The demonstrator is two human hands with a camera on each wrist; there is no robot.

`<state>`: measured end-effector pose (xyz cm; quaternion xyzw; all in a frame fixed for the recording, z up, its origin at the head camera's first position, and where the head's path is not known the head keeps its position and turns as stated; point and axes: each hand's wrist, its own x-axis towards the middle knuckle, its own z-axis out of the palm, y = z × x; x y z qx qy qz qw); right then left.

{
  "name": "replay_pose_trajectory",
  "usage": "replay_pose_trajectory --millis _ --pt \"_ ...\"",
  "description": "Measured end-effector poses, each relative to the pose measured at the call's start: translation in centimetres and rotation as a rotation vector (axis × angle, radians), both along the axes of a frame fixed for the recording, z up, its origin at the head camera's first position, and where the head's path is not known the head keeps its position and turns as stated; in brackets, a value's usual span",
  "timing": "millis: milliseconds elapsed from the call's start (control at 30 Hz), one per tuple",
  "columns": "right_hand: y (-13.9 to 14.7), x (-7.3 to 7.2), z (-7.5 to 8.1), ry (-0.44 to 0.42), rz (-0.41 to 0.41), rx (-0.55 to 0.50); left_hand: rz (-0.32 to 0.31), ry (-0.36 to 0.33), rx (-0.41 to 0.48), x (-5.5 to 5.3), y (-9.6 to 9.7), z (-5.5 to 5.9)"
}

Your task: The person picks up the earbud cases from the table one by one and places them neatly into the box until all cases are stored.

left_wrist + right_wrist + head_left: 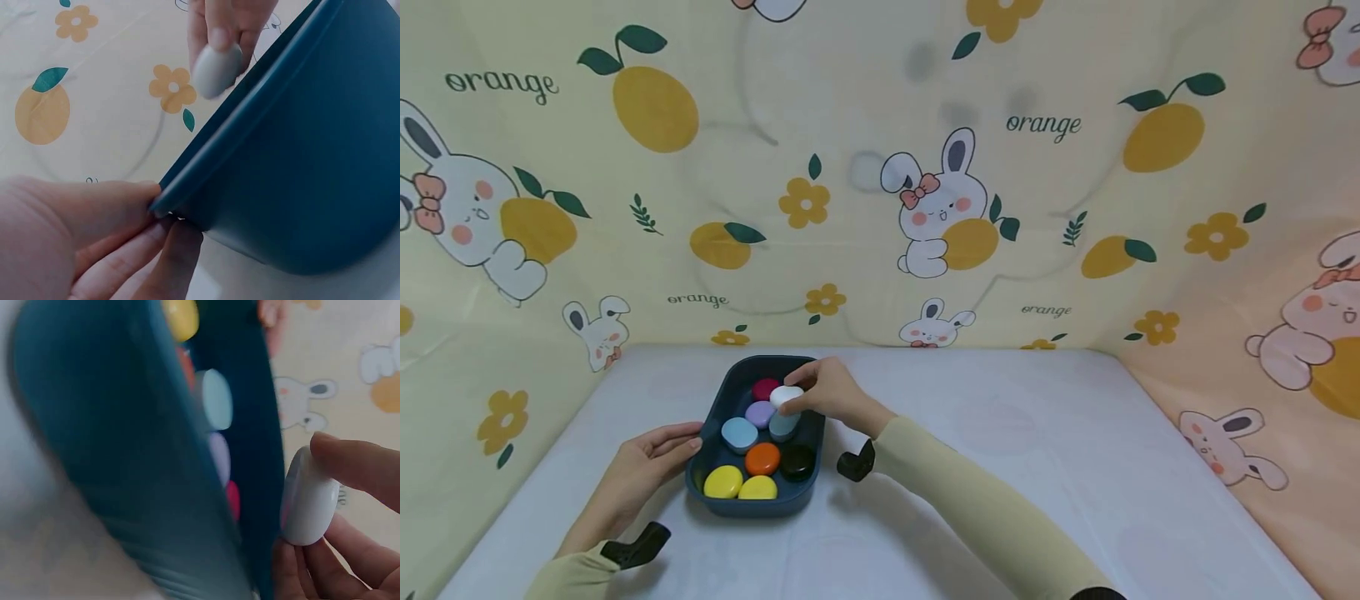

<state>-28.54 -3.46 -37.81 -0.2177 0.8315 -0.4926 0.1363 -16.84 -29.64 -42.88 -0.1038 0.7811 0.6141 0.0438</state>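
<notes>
A dark blue, deep rectangular container [752, 507] with rounded corners stands on the white table. My left hand [647, 462] pinches its left rim, thumb above and fingers below, as the left wrist view shows. Above the far right part of the container, my right hand [838, 392] holds a smooth white rounded disc [310, 506] between thumb and fingers. Inside lie more glossy discs: yellow [723, 482], orange [762, 458], black [797, 461], light blue [740, 434], purple [761, 414] and crimson [766, 389]. A grey-blue disc [783, 426] is beneath the right hand.
The white tabletop [1000, 467] extends to the right of the container. A cream cloth [865, 317] printed with rabbits and oranges hangs behind and at both sides. Black wrist mounts [638, 546] sit on both sleeves.
</notes>
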Motion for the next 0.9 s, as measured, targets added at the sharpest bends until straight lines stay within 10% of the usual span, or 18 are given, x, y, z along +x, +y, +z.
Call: replay_pose_trajectory --millis 400,900 --pt "-1.0 -1.4 -1.5 0.204 -0.019 0.202 -0.003 0.01 0.017 -0.4 0.3 0.0" --pt "3.0 -0.6 -0.1 0.043 -0.185 -0.232 -0.003 -0.004 -0.014 -0.1 0.0 0.1"
